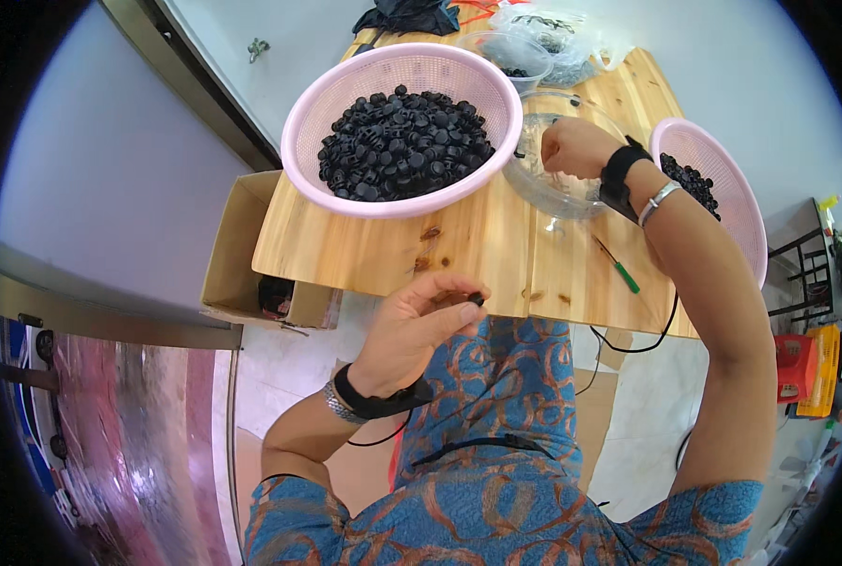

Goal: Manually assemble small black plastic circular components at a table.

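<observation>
Just off the table's front edge, my left hand pinches a small round black plastic piece between thumb and forefinger. My right hand is over a clear plastic bowl, its fingers curled together and pointing down; whatever they grip, if anything, is hidden. To the left of that bowl stands a pink mesh basket heaped with small black plastic caps. A second pink basket, partly behind my right forearm, holds more black pieces.
On the wooden table lies a thin tool with a green handle. Behind the bowl are a smaller clear tub and clear plastic bags. A cardboard box stands at the table's left; a black cable hangs in front.
</observation>
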Tool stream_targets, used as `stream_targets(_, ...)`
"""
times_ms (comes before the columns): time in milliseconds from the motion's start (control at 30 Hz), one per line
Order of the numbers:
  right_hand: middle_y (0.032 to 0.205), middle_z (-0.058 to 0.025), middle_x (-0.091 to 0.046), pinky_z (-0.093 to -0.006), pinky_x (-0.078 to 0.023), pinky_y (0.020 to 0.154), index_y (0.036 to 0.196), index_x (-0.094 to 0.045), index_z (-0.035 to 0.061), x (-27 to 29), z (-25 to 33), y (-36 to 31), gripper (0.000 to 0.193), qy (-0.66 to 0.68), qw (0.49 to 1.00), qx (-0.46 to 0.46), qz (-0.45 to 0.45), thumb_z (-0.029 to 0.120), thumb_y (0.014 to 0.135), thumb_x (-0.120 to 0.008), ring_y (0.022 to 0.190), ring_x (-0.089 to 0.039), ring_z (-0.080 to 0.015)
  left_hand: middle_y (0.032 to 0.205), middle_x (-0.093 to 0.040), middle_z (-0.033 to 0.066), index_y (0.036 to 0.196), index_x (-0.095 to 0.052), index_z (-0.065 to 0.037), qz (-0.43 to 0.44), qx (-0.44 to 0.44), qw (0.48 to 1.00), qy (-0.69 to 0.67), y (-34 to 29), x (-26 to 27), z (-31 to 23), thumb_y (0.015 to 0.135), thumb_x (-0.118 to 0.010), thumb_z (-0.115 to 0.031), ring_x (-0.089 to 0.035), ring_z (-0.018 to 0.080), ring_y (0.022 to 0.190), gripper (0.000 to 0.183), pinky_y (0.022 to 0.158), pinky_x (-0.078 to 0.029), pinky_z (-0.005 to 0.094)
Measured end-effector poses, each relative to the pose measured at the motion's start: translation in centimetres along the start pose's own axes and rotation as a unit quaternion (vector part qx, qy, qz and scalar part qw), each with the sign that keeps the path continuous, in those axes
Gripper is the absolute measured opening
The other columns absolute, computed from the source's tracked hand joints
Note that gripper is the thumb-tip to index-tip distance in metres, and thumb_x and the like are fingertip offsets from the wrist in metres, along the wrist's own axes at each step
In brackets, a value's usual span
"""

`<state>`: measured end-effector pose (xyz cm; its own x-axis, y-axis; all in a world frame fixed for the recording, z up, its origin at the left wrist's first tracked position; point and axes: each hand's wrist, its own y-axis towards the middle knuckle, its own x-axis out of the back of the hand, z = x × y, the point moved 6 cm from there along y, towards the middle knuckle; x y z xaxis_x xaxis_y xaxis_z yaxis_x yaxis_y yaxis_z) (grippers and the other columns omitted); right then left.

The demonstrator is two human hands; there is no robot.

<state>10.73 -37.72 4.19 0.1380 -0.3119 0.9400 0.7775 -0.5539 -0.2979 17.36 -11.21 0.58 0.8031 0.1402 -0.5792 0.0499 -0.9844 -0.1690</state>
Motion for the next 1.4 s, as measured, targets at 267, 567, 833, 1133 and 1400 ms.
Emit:
stream_targets(267, 0.069, -0.006, -0.06, -0.024, -0.049, 0.055, 0.077, -0.059, -0.0016, 2.8, 0.6, -5.6, 0.011, 0.429, 0.889, 0.025, -0.157, 0.009, 0.078, -0.059, 0.058, -0.057, -0.012, 0.107, -0.056, 0.0092, 0.113, -0.051, 0.001, -0.045, -0.086, 0.988, -0.124, 1.7, -1.7, 0.5, 0.088, -0.049, -0.001, -0.057, 0.0131, 0.096, 0.025, 0.082, -0.049, 0.0206)
stream_targets(567, 0.08, -0.0037, -0.062, -0.0204, -0.047, 0.059, 0.098, -0.059, 0.0004, -2.7, 4.2, -14.0, 0.019, 0.668, 0.721, 0.09, -0.157, 0.006, 0.08, -0.063, 0.067, -0.058, -0.0097, 0.11, -0.056, 0.0097, 0.111, -0.05, 0.0, -0.01, -0.032, 0.968, -0.247, 2.6, -3.6, 2.1, 0.09, -0.048, -0.004, -0.057, 0.0157, 0.1, 0.022, 0.084, -0.049, 0.0213)
stream_targets(833, 0.093, -0.0099, -0.063, -0.0206, -0.052, 0.059, 0.101, -0.057, 0.0007, -6.5, 4.7, -16.7, 0.017, 0.819, 0.555, 0.105, -0.103, 0.007, 0.085, -0.057, 0.079, -0.064, -0.0149, 0.107, -0.056, 0.0085, 0.109, -0.051, -0.001, 0.009, -0.048, 0.959, -0.279, 2.7, -4.3, 4.1, 0.088, -0.051, -0.004, -0.056, 0.0139, 0.094, 0.021, 0.081, -0.048, 0.0199)
stream_targets(1133, 0.09, -0.0028, -0.06, -0.0176, -0.046, 0.059, 0.1, -0.059, 0.0005, -8.4, 3.8, -18.8, 0.017, 0.845, 0.508, 0.074, -0.15, 0.009, 0.085, -0.058, 0.069, -0.054, -0.0055, 0.106, -0.057, 0.013, 0.113, -0.048, 0.003, 0.018, -0.031, 0.96, -0.279, 2.7, -6.9, 5.3, 0.089, -0.048, -0.001, -0.059, 0.0173, 0.093, 0.024, 0.085, -0.051, 0.0226)
stream_targets(1400, 0.082, -0.0005, -0.061, -0.0179, -0.043, 0.059, 0.098, -0.061, 0.0024, -8.8, 4.4, -19.5, 0.017, 0.801, 0.56, 0.087, -0.191, 0.01, 0.083, -0.061, 0.067, -0.052, -0.0049, 0.1, -0.06, 0.0101, 0.111, -0.051, 0.003, 0.052, -0.013, 0.962, -0.266, 2.4, -8.4, 6.4, 0.09, -0.047, -0.005, -0.06, 0.0144, 0.09, 0.022, 0.079, -0.052, 0.0227)
